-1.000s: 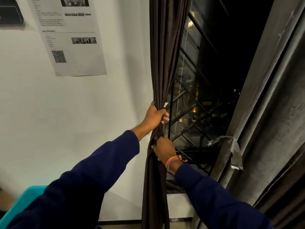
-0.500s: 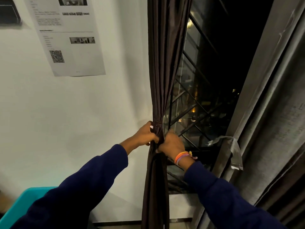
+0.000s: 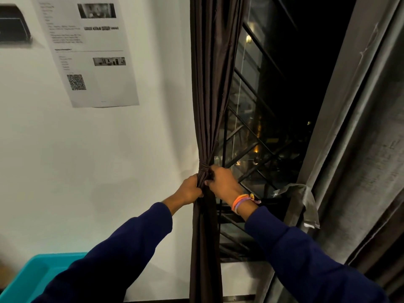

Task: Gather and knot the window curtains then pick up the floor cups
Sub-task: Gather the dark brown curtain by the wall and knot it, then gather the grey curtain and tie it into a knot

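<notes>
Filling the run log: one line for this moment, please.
step: knotting brown curtain | left hand: grips bunch | right hand: grips bunch at knot | grey curtain: hangs loose | cups: not in view

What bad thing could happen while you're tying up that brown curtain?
1. The knot might be loose. Both the left hand and right hand grip the brown curtain right at it, so it may slip undone on letting go.
2. Pulling hard could tug the curtain at its top fixing, which is out of view.
3. The right hand is close to the window grille, so knuckles could bump the bars.
</notes>
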